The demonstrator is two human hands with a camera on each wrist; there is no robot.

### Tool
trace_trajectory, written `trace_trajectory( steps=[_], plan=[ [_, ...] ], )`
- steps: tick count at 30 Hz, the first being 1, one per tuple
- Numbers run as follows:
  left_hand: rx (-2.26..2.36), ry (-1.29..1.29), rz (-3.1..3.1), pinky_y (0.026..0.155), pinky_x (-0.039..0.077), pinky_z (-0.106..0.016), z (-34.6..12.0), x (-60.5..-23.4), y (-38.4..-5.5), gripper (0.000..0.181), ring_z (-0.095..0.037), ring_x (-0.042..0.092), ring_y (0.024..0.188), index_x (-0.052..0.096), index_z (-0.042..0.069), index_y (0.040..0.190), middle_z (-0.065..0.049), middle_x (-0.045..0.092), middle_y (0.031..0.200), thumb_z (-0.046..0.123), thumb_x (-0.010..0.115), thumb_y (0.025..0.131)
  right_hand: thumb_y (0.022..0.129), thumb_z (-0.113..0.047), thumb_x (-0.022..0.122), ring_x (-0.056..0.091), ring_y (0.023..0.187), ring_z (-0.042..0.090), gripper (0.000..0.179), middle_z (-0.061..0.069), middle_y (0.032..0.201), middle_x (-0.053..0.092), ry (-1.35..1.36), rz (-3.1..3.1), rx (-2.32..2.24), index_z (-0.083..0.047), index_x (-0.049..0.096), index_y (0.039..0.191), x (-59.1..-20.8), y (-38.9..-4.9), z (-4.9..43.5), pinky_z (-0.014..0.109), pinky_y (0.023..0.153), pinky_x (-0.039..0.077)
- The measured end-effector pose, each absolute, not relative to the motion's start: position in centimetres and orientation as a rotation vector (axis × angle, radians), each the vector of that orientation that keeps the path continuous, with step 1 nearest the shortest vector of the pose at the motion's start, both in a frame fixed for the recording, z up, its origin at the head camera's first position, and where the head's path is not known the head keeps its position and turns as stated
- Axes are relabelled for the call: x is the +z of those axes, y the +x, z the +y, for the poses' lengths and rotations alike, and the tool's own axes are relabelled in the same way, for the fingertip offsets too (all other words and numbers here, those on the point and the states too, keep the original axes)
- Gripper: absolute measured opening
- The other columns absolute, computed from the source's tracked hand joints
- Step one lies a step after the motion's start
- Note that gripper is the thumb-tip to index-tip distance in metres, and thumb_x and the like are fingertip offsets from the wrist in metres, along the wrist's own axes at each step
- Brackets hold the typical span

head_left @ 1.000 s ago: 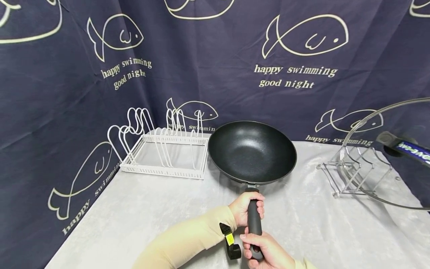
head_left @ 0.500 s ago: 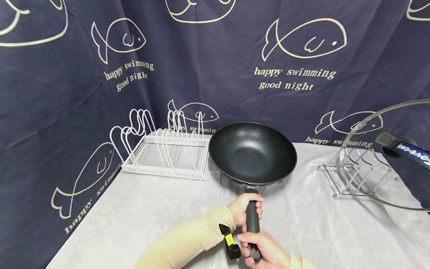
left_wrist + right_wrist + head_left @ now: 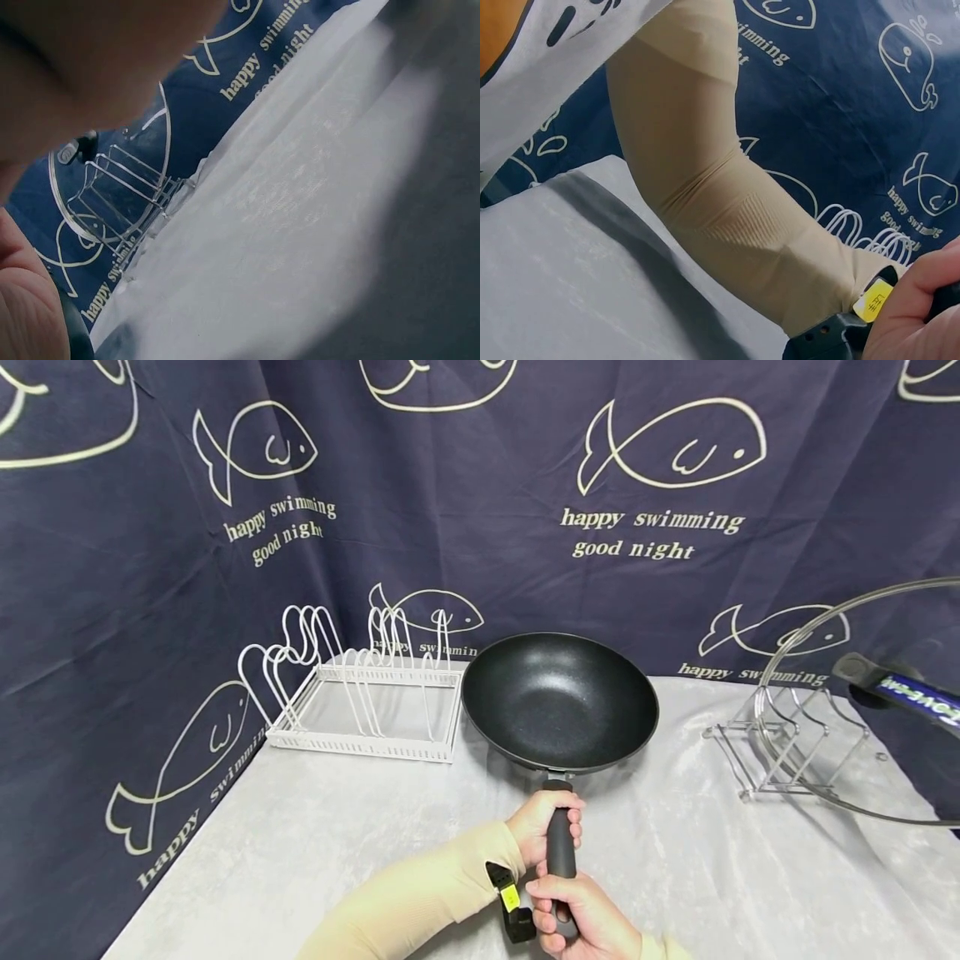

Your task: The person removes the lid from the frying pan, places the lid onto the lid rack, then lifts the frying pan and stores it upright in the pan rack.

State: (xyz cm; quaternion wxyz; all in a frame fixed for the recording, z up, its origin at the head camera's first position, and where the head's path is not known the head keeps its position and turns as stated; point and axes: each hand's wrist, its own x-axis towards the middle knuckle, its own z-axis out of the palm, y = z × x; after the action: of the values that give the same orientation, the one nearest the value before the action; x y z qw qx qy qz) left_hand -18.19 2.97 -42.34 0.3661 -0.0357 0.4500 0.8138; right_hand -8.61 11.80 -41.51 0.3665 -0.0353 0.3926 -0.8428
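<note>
A black frying pan [image 3: 558, 702] with a deep, curved bowl takes up the middle of the head view, its inside facing up and toward me. Its black handle [image 3: 560, 852] points back to me. My left hand [image 3: 536, 827] grips that handle near the bowl, fingers curled round it. Lower down, my right hand [image 3: 588, 917] grips the handle's end, where a hanging hole shows beside the thumb. In the right wrist view, part of my right hand [image 3: 922, 311] shows at the lower right corner. In the left wrist view, my left hand [image 3: 30, 300] is partly visible and blurred.
Left of the pan stands a white wire rack [image 3: 360, 743] with tall loops. To the right, a chrome rack [image 3: 791, 739] holds a large glass lid [image 3: 862, 810] upright, with a dark handle. A grey-white cloth covers the table [image 3: 675, 860]; a navy fish-print curtain [image 3: 465, 468] hangs behind.
The whole head view has shifted slightly. Both hands keep their grip on the handle, and its end has swung a little to the left.
</note>
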Motion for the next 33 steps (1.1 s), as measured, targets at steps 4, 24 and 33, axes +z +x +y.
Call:
trace_trajectory(
  steps=[4,24,33],
  plan=[
    [2.078,-0.099,1.181,0.052,0.039,-0.014,3.1,-42.1,-18.2,0.023,-0.001,0.042,0.048,0.048,0.015,0.063,0.01,0.044,0.055,0.006,0.048,0.084,0.09,-0.008,0.046,0.047,0.05,0.001,0.021,-0.009,0.061,0.051,-0.084,1.047,-2.15,-0.019,0.05,0.073,-41.4,-8.6,11.9,0.014,0.049,0.038],
    [2.037,-0.149,1.256,0.05,0.037,-0.018,3.3,-41.2,-17.9,0.024,-0.005,0.039,0.049,0.046,0.014,0.06,0.007,0.042,0.055,0.004,0.048,0.082,0.08,-0.001,0.054,0.045,0.047,0.002,0.019,-0.007,0.059,0.047,-0.049,1.093,-2.176,-0.018,0.044,0.08,-41.3,-8.3,12.1,0.016,0.046,0.039],
    [1.95,-0.123,1.187,0.056,0.039,-0.016,2.7,-41.4,-18.4,0.029,-0.004,0.041,0.051,0.046,0.016,0.06,0.009,0.041,0.056,0.013,0.05,0.088,0.081,0.0,0.052,0.046,0.048,0.002,0.019,-0.007,0.059,0.047,-0.066,1.065,-2.187,-0.018,0.046,0.081,-41.3,-8.3,12.0,0.016,0.046,0.038]
  ],
)
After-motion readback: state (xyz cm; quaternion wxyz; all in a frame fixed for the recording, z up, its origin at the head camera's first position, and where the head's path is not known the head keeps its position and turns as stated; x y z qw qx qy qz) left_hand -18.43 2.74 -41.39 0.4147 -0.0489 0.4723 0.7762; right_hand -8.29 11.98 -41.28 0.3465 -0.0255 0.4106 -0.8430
